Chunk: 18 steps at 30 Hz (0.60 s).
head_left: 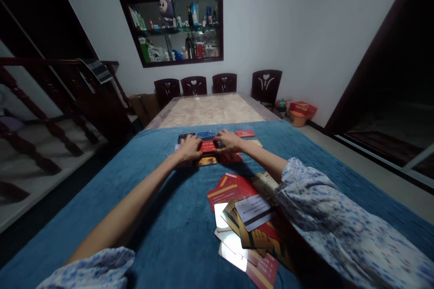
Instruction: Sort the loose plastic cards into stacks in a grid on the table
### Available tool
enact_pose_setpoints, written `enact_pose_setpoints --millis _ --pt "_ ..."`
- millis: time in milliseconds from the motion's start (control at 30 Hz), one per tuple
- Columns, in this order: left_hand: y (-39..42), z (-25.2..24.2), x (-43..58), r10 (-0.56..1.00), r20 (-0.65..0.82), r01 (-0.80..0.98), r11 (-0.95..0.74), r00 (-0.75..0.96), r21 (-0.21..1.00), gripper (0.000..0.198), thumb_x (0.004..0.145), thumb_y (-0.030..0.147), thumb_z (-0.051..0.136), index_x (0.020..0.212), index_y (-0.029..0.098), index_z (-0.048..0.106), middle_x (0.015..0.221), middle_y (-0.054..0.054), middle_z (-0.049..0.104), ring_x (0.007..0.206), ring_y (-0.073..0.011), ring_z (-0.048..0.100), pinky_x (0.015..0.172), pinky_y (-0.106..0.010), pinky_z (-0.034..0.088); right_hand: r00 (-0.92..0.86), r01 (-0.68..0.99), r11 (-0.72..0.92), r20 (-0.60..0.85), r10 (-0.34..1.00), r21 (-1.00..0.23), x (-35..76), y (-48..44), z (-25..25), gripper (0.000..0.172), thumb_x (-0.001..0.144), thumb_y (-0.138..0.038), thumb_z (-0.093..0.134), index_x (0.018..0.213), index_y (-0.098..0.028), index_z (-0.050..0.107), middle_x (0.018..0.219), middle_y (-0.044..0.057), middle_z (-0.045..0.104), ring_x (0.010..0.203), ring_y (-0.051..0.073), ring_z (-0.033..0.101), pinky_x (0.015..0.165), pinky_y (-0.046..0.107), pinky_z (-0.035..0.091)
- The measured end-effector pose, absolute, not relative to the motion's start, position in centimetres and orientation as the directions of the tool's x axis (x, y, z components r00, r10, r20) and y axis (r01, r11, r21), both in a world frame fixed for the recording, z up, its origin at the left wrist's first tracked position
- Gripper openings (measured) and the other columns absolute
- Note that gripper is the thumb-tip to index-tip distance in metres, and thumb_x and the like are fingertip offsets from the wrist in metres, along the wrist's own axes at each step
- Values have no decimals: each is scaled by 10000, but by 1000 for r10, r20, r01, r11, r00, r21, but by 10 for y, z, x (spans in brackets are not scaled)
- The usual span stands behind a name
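Both arms reach forward over a blue cloth to rows of plastic cards. A red card (208, 146) lies in the middle of the rows, between my two hands. My left hand (190, 148) has its curled fingers at the card's left edge. At its right edge, my right hand (228, 141) pinches in with bent fingers. Around them are a blue card (206, 135), a black card (185, 136), an orange-gold card (207, 161), a dark red card (231, 158) and a bright red card (245, 133). Other cards are partly hidden under my hands.
A loose, overlapping heap of cards (255, 213) lies nearer me, partly under my right sleeve. The blue cloth (176, 235) covers the near part of the table (206, 108). Several dark chairs (266, 86) stand at its far end. A wooden railing (50, 90) is on the left.
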<state>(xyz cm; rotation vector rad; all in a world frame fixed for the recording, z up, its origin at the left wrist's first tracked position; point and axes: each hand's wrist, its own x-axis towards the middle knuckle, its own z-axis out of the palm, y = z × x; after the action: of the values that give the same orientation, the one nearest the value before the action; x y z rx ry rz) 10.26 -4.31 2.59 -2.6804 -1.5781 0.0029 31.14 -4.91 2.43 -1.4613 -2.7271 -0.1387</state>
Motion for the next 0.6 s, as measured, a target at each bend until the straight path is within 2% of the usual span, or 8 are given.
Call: enact_pose_setpoints --millis 233,400,600 --pt "-25 21 103 886 18 886 -462 463 -23 299 744 247 601 1036 209 655 1253 -146 597 1251 -375 432 969 -576 408 -507 862 507 28 861 34 303 -34 24 366 880 -440 603 1158 -217 688 1261 154 603 1170 337 493 819 393 476" --pt "-15 17 104 894 -5 894 -447 447 -21 299 735 242 606 1030 216 650 1180 -133 639 1223 -364 448 965 -564 410 -494 869 494 -2 869 22 301 -23 20 382 878 -435 591 1177 -215 682 1290 161 589 1207 347 485 849 416 480" --pt "-11 13 103 894 -31 894 -448 447 -15 324 748 245 597 1069 239 644 1198 -117 640 1234 -355 432 989 -573 395 -483 875 484 -27 875 23 299 -19 18 383 870 -453 603 1169 -229 687 1307 149 606 1214 349 495 853 414 473"
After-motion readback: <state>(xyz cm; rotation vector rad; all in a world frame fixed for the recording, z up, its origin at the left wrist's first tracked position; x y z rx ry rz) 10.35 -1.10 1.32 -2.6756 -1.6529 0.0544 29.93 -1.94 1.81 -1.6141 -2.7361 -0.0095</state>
